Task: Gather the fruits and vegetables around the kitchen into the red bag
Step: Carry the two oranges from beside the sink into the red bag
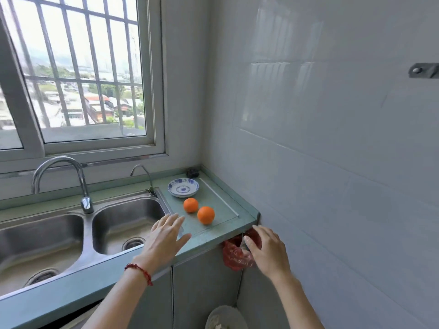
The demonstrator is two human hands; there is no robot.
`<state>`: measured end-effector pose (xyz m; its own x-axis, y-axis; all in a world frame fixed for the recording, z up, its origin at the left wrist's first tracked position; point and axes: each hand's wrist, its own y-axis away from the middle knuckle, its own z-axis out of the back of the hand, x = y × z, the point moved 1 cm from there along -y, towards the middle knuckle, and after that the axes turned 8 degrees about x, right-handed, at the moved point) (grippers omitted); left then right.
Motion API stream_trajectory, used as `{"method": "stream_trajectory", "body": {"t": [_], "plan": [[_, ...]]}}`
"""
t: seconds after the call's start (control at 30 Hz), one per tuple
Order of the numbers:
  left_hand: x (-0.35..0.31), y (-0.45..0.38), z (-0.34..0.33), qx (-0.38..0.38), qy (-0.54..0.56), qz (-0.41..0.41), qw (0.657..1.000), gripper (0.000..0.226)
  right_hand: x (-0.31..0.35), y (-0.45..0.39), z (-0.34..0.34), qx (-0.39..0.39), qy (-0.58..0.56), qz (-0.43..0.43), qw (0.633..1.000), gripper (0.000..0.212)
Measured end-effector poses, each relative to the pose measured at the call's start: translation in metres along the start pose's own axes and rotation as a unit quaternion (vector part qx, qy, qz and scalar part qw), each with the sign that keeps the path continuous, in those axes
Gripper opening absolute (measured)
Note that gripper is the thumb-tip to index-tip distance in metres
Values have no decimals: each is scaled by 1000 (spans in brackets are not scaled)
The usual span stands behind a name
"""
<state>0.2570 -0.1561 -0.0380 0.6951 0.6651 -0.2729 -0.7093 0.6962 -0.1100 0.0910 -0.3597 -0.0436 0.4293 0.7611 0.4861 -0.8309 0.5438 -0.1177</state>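
Observation:
Two oranges lie on the green counter (223,230), one (190,205) nearer the dish and one (206,215) closer to me. My left hand (166,236) hovers flat over the counter's front edge, fingers straight, a short way left of the nearer orange and holding nothing. A crumpled red plastic bag (234,255) hangs below the counter's right corner. My right hand (266,250) grips the bag's top edge, and its fingers cover part of the bag.
A blue-and-white dish (183,187) sits behind the oranges, with a dark scrubber (192,172) in the corner. A double steel sink (71,233) with a tall tap (83,186) fills the left. Tiled wall closes the right side. A bin (225,317) stands on the floor below.

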Motion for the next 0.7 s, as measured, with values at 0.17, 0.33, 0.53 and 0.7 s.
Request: {"method": "stream_trajectory", "body": {"t": [0.17,0.33,0.53,0.7], "plan": [[19,-56,-21,27,6,7,1000,61,-6,-56,-22,22,-15,-1,1000,53],[34,-107,-41,41,0,18,999,61,-15,-112,-41,47,-33,16,998,52],[52,-169,-66,49,25,56,997,61,-31,-187,-70,88,-53,46,994,55],[65,-218,-83,70,70,110,989,60,-46,-241,-90,139,-87,43,986,55]]}}
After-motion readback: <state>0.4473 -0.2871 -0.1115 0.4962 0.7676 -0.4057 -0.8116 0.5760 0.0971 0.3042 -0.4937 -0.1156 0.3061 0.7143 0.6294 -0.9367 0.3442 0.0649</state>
